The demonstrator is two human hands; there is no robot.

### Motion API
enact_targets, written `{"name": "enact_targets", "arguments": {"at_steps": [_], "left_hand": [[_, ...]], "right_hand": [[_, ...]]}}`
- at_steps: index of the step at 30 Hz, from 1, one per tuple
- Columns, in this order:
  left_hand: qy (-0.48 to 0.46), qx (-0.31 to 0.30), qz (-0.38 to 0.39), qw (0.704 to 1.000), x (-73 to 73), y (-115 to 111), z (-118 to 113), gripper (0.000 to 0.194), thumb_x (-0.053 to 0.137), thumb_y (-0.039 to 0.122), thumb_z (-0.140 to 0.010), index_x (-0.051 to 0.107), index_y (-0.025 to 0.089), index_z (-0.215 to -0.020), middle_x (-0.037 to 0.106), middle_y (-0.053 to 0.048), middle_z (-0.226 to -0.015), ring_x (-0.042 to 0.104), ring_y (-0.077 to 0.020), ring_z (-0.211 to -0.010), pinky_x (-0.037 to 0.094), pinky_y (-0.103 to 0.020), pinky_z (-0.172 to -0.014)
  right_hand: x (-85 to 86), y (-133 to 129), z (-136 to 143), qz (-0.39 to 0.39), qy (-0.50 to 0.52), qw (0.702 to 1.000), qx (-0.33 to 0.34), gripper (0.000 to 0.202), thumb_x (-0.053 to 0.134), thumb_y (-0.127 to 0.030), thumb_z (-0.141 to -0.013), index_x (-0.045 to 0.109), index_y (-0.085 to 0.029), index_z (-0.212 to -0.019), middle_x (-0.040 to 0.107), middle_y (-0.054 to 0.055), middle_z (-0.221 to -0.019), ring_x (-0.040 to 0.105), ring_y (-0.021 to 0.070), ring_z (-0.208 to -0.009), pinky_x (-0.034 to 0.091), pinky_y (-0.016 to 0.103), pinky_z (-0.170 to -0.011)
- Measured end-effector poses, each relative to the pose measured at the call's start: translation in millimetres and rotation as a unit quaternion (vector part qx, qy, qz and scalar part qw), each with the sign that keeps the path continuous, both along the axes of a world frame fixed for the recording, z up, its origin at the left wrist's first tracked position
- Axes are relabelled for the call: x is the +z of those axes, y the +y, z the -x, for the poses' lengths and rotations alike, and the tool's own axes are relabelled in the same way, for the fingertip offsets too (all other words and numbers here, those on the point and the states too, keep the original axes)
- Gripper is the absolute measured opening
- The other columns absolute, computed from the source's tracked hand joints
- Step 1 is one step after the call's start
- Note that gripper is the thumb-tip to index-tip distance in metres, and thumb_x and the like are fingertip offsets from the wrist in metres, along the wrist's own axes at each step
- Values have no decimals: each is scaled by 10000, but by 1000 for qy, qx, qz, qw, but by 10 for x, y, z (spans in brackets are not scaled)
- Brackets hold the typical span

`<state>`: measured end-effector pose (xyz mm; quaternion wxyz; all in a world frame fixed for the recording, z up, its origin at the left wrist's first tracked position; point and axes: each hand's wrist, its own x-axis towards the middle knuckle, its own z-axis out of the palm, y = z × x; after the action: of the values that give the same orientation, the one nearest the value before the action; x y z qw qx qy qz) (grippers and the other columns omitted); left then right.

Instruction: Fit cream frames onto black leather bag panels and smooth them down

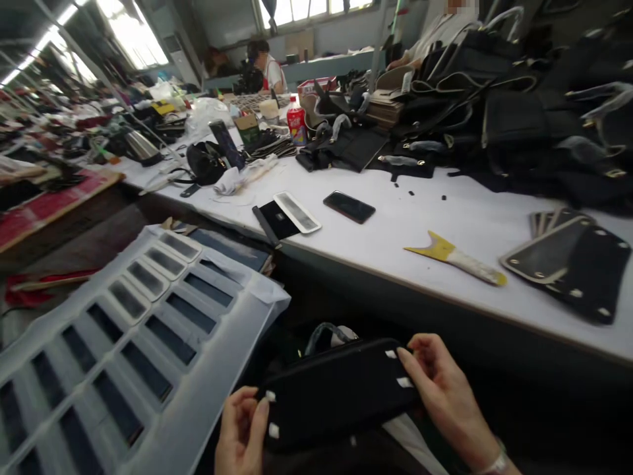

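A black bag (341, 396) with small white patches at its corners lies across my lap, a flat long side facing up. At its left end, my left hand (243, 425) pinches the edge between thumb and fingers. My right hand (442, 389) grips the opposite end, thumb near the white patches. Behind the bag a plastic-wrapped handle (321, 335) sticks up. Beside my left hand stands a white tray (198, 409) with rows of slots, several of them holding pale-framed rectangular pieces (147, 278).
On the white table (366, 254) lie a phone (349, 206), a yellow-ended tool (452, 258), a black piece with a white-framed strip (297, 212) and black panels (573, 264). Black bags (534, 125) pile up at the right. A red bottle (297, 122) stands farther back. Two people sit beyond.
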<state>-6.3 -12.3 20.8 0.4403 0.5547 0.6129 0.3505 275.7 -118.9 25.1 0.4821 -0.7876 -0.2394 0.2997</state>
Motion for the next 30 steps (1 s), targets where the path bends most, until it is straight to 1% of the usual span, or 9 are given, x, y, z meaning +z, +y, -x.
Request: {"name": "enact_targets", "arguments": {"at_steps": [4, 8, 10, 12, 15, 18, 22, 26, 30], "left_hand": [[104, -110, -153, 977, -73, 31, 93, 278, 519, 376, -964, 631, 273, -1196, 599, -64, -1257, 614, -203, -1131, 538, -288, -927], [227, -315, -280, 878, 34, 194, 189, 513, 353, 82, -970, 547, 359, -1356, 215, -7, -1625, 213, -272, -1489, 265, -507, -1191], [288, -395, -354, 797, 112, 302, 212, 595, 354, 31, -931, 513, 374, -1391, 173, -1, -1640, 159, -310, -1498, 267, -564, -1171], [332, -439, -410, 727, 177, 396, 220, 629, 378, 20, -898, 487, 360, -1416, 197, -11, -1636, 175, -330, -1492, 339, -574, -1131], [369, -474, -449, 662, 252, 472, 206, 661, 394, 15, -861, 445, 312, -1449, 285, 2, -1608, 219, -309, -1483, 415, -535, -1093], [373, -487, -465, 638, 332, 445, 155, 671, 378, 0, -825, 454, 258, -1439, 383, 23, -1560, 285, -250, -1464, 436, -479, -1097], [377, -441, -487, 653, 391, 267, 29, 551, 418, 32, -814, 559, 203, -1318, 507, -14, -1476, 418, -217, -1397, 482, -412, -1070], [377, -353, -533, 671, 273, 53, -101, 354, 515, 310, -918, 622, 105, -1186, 586, -165, -1378, 520, -283, -1315, 550, -408, -983], [413, -330, -547, 649, 184, -80, -173, 708, 563, 594, -876, 477, 156, -1426, 504, -255, -1422, 501, -392, -1309, 554, -493, -932]], "right_hand": [[-42, -8, -24, -18, -15, 999, 41, 344, 521, -558, -910, 580, -243, -1036, 352, -66, -649, 394, 123, -483, 370, 212, -374], [-11, 16, -96, -90, -195, 968, 132, 279, 466, -322, -973, 650, -271, -1175, 548, 18, -842, 587, 149, -698, 533, 251, -610], [5, 32, -172, -108, -294, 926, 213, 394, 412, -180, -962, 645, -325, -1245, 589, 81, -1193, 621, 211, -1051, 567, 339, -841], [39, 49, -262, -105, -383, 868, 298, 550, 372, -57, -912, 615, -364, -1298, 484, 48, -1454, 439, 274, -1350, 493, 470, -1023], [165, 86, -352, -73, -478, 776, 405, 711, 347, 46, -834, 515, -337, -1409, 454, -10, -1511, 239, 291, -1471, 399, 570, -1108], [360, 138, -302, -37, -524, 711, 467, 699, 387, 47, -792, 503, -221, -1428, 483, 14, -1484, 242, 276, -1468, 365, 530, -1153], [513, 190, -19, -8, -547, 701, 457, 559, 504, -133, -853, 510, -93, -1410, 448, 119, -1493, 357, 289, -1418, 389, 470, -1149], [370, 194, 294, -68, -596, 665, 445, 726, 530, -564, -924, 408, -115, -1481, 401, 149, -1510, 437, 309, -1369, 490, 448, -1045], [143, 175, 505, -90, -630, 657, 404, 839, 671, -567, -827, 421, -83, -1465, 391, 164, -1519, 423, 320, -1377, 444, 427, -1048]]}}
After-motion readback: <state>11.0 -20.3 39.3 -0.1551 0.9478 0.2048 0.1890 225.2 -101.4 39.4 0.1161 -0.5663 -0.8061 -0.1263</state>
